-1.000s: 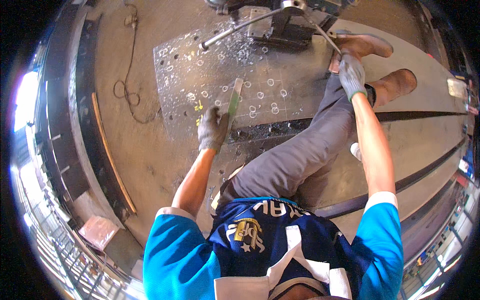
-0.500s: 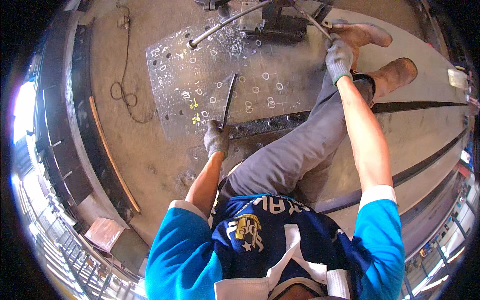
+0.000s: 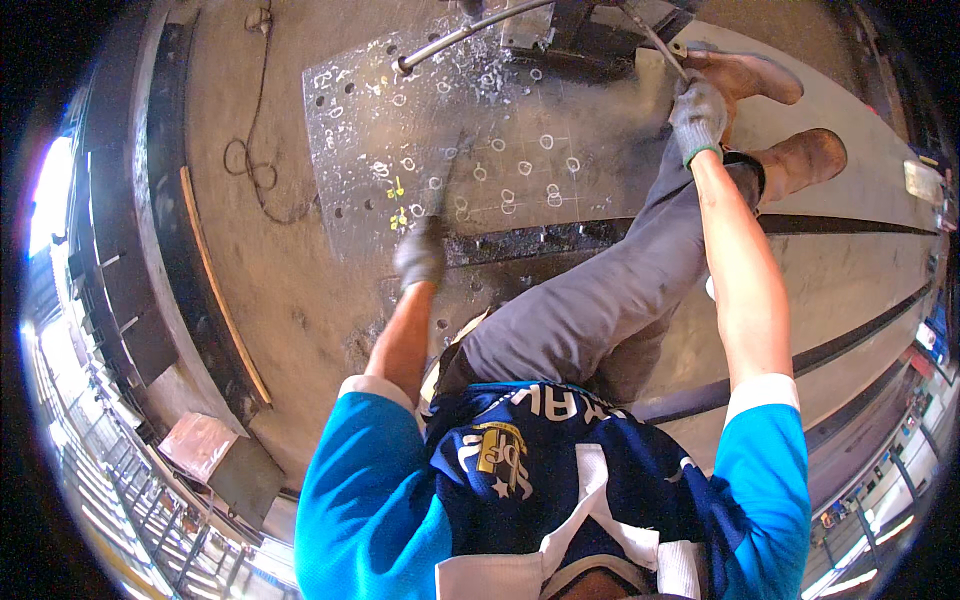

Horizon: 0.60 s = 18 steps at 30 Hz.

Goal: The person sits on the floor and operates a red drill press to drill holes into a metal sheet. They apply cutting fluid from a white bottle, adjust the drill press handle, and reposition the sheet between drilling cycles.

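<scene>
My left hand, in a grey work glove and smeared by motion, is closed around one end of a thin dark strip. The blurred strip points away from me over a steel plate bearing drilled holes and chalk circles. At the upper right, my gloved right hand wraps round the end of a slim metal lever. That lever runs up to a dark machine, partly cut off by the top edge.
A grey hose arcs over the plate, near scattered metal chips. My outstretched leg crosses a dark slotted bar. A cable curls on the floor at left, beside a long wooden strip.
My left hand has swung slightly away and to the left with the dark strip, now blurred. My right hand keeps its grip on the lever. The whole view has shifted a little.
</scene>
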Each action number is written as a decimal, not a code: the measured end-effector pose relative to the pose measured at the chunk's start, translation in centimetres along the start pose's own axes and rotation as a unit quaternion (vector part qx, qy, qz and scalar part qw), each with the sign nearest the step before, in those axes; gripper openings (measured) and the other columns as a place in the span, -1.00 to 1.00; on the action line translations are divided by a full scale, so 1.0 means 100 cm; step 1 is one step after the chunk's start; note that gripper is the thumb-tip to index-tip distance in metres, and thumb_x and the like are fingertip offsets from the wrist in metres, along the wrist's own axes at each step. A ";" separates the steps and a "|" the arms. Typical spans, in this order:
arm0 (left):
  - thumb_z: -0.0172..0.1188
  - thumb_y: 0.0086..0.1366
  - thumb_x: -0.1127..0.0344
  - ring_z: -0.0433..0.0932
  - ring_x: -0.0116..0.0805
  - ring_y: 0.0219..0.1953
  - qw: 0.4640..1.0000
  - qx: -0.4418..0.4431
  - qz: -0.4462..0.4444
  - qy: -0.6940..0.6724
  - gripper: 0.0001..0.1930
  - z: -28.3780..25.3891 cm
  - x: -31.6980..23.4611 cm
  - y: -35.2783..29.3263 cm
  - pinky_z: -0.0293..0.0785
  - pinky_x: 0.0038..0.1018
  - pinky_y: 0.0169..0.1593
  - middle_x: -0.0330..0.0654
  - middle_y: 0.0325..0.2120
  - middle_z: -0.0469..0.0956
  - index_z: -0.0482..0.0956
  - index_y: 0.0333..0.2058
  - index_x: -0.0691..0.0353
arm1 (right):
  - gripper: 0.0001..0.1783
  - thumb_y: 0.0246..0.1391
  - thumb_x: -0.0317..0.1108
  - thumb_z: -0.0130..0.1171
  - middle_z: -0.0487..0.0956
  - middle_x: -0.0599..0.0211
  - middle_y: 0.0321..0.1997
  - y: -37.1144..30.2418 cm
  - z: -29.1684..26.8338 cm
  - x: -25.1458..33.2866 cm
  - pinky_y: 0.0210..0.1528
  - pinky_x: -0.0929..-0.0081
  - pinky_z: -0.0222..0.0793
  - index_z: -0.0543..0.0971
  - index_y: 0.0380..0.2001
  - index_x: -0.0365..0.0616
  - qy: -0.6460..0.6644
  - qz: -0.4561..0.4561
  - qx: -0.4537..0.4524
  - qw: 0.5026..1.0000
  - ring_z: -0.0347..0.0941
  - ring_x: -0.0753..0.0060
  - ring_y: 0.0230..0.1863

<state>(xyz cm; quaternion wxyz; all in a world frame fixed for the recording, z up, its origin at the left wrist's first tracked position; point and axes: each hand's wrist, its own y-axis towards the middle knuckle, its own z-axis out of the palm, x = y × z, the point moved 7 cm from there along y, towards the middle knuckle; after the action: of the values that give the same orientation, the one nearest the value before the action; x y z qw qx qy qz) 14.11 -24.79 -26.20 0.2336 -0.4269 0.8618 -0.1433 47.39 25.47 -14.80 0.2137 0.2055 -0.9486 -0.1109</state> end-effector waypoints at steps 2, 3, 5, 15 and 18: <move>0.12 0.48 0.06 0.72 0.19 -0.11 0.981 -0.131 -0.133 -0.048 -0.70 -0.053 0.089 -0.007 0.58 0.05 -0.08 0.07 -0.13 0.74 0.69 -0.03 0.05 | -0.76 0.13 -0.16 0.25 0.74 0.04 -0.26 0.001 0.008 -0.006 -0.10 0.03 0.60 0.74 -0.38 -0.07 -0.048 -0.010 -0.002 0.999 0.70 -0.12 -0.13; 0.14 0.46 0.05 0.73 0.18 -0.09 0.956 -0.175 -0.232 -0.046 -0.69 -0.077 0.133 -0.014 0.58 0.03 -0.06 0.09 -0.12 0.74 0.69 -0.02 0.07 | -0.76 0.13 -0.16 0.24 0.74 0.05 -0.25 0.002 0.015 -0.011 -0.10 0.05 0.60 0.74 -0.37 -0.07 -0.079 -0.009 0.001 0.997 0.70 -0.10 -0.13; 0.17 0.42 0.04 0.74 0.16 -0.07 0.906 -0.212 -0.362 -0.053 -0.67 -0.105 0.182 -0.026 0.58 0.01 -0.03 0.14 -0.11 0.75 0.68 -0.01 0.09 | -0.75 0.16 -0.15 0.21 0.75 0.10 -0.22 0.004 0.029 -0.026 -0.10 0.13 0.61 0.73 -0.34 -0.08 -0.153 -0.007 -0.005 0.988 0.70 -0.01 -0.13; 0.08 0.54 0.07 0.74 0.18 -0.19 0.971 0.006 0.237 0.033 -0.65 -0.039 -0.158 0.074 0.62 0.06 -0.16 0.02 -0.16 0.74 0.57 0.22 -0.23 | -0.68 0.39 -0.35 0.00 0.69 0.31 -0.25 -0.005 0.149 -0.058 -0.26 0.32 0.60 0.62 0.06 -0.24 -0.150 -0.050 0.153 0.976 0.63 0.37 -0.30; 0.00 0.56 0.06 0.73 0.22 -0.20 0.960 0.007 0.262 0.096 -0.66 -0.053 -0.195 0.116 0.62 0.06 -0.21 0.06 -0.19 0.74 0.56 0.21 -0.20 | -0.67 0.41 -0.38 -0.04 0.65 0.35 -0.33 -0.004 0.142 -0.052 -0.34 0.34 0.56 0.62 0.05 -0.26 0.019 0.007 0.073 0.997 0.58 0.42 -0.38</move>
<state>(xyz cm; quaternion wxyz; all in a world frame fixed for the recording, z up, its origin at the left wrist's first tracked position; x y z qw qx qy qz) 13.82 -1.95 -21.37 0.1821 -0.1689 0.9608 -0.1230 45.43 29.15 -29.30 0.2170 0.2158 -0.9513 -0.0355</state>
